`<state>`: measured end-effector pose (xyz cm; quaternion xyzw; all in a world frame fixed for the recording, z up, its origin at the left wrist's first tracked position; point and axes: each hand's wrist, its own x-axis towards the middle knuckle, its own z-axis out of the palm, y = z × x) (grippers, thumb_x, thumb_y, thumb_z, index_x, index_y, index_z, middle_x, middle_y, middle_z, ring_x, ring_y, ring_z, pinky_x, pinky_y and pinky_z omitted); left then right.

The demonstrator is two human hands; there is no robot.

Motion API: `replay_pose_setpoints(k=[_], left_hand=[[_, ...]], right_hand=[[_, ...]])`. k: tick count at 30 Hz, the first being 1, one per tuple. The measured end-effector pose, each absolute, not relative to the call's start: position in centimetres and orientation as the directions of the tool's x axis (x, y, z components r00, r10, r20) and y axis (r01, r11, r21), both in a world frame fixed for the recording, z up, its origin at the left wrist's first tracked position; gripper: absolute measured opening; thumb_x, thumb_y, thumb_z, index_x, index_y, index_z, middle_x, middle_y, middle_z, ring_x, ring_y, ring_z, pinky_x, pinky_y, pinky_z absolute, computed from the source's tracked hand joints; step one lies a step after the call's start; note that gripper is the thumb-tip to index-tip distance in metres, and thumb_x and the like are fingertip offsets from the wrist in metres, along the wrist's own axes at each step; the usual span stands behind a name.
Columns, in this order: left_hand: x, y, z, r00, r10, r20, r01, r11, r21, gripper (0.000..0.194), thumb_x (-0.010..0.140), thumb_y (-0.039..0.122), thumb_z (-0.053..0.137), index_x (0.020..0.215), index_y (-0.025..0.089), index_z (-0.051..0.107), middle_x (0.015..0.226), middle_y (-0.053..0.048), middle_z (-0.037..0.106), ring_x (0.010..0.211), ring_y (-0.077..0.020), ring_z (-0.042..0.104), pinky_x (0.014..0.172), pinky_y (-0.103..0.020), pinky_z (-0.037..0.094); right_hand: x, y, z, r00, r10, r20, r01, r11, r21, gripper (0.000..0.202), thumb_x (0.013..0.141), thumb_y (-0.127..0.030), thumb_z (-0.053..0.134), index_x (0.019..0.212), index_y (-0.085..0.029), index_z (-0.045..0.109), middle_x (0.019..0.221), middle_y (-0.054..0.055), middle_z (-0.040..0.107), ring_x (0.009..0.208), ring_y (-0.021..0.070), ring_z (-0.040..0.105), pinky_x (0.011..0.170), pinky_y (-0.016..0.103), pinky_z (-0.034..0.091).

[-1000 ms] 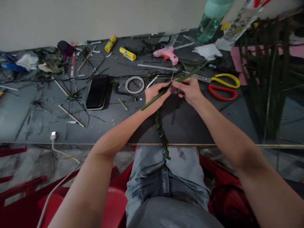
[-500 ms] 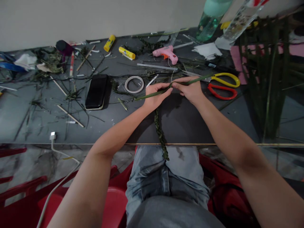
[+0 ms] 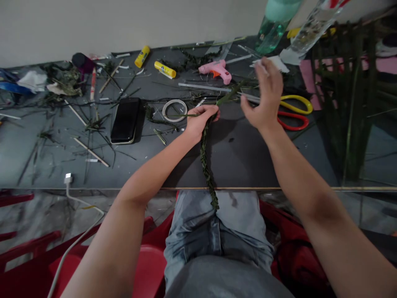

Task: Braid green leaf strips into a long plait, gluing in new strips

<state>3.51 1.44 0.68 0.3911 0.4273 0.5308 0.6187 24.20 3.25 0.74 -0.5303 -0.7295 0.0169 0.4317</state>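
My left hand (image 3: pixel 201 119) is closed, pinching the upper end of a dark green braided leaf strand (image 3: pixel 205 161). The braid hangs down over the table's edge toward my lap. From the pinch, one leaf strip (image 3: pixel 230 95) sticks out to the upper right, and a thinner one points left across the tape ring. My right hand (image 3: pixel 266 93) is raised to the right, fingers apart, with nothing in it. Just beside it lie scissors (image 3: pixel 294 120) with a yellow and a red handle; their blades are partly behind the hand.
Around the dark table (image 3: pixel 242 165) lie a phone (image 3: pixel 125 120), a tape ring (image 3: pixel 164 111), glue sticks (image 3: pixel 165 69), a pink glue gun (image 3: pixel 217 70) and leaf scraps. Bottles (image 3: pixel 276 29) stand at the back right. Long leaves (image 3: pixel 344 103) cover the right side.
My right hand has let go of the leaf strip and moved up and right, opening. The strip now slants upward from my left hand, which still grips the braid.
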Motion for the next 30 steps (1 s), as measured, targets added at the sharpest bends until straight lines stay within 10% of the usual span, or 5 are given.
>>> replay_pose_setpoints(k=[8,11,15,20,30], left_hand=[[3.2,1.5,1.1,0.164,0.955,-0.247,-0.314,0.288,0.905,0.019,0.088,0.009,0.066,0.070,0.016,0.067,0.070,-0.001,0.073,0.061,-0.0076,0.068,0.066,-0.022,0.061],[3.2,1.6,0.3,0.173,0.974,-0.144,-0.279,0.189,0.941,0.014,0.087,0.013,0.070,0.074,0.017,0.070,0.073,-0.001,0.075,0.067,-0.0105,0.072,0.073,-0.028,0.064],[3.4,1.5,-0.8,0.209,0.978,0.009,-0.203,0.034,0.979,0.006,0.085,0.020,0.077,0.080,0.019,0.074,0.080,-0.001,0.077,0.072,-0.0126,0.073,0.082,-0.034,0.064],[3.5,1.3,-0.9,0.061,0.990,0.126,-0.096,-0.120,0.988,0.004,0.080,0.018,0.079,0.077,0.020,0.077,0.071,0.001,0.076,0.064,-0.0098,0.068,0.070,-0.027,0.060],[3.1,1.1,-0.3,-0.040,0.961,0.272,0.150,-0.263,0.953,0.005,0.081,0.019,0.077,0.078,0.020,0.080,0.082,-0.001,0.081,0.077,-0.0136,0.075,0.076,-0.026,0.060]], right_hand=[[23.6,3.2,0.6,-0.057,0.863,0.503,0.677,0.404,-0.616,0.050,0.099,-0.065,0.043,0.129,-0.032,0.066,0.135,0.008,0.067,0.141,0.0316,0.052,0.112,0.049,0.047],[22.4,3.1,-0.3,0.021,0.893,0.450,0.498,0.380,-0.779,0.057,0.098,-0.071,0.041,0.128,-0.027,0.061,0.110,0.012,0.074,0.098,0.0261,0.073,0.085,0.042,0.059],[19.8,2.6,-1.1,0.127,0.953,0.277,0.232,0.243,-0.942,0.058,0.087,-0.083,0.051,0.106,-0.028,0.058,0.077,0.004,0.070,0.052,0.0154,0.061,0.049,0.030,0.048],[18.1,1.2,-0.6,0.086,0.979,0.186,0.166,0.170,-0.971,0.057,0.073,-0.080,0.072,0.075,-0.025,0.058,0.064,0.001,0.063,0.043,0.0127,0.053,0.039,0.027,0.039],[17.8,0.3,-0.4,-0.070,0.976,0.208,0.162,0.217,-0.963,0.040,0.084,-0.065,0.067,0.095,-0.027,0.073,0.089,0.005,0.066,0.065,0.0172,0.059,0.057,0.034,0.053]])
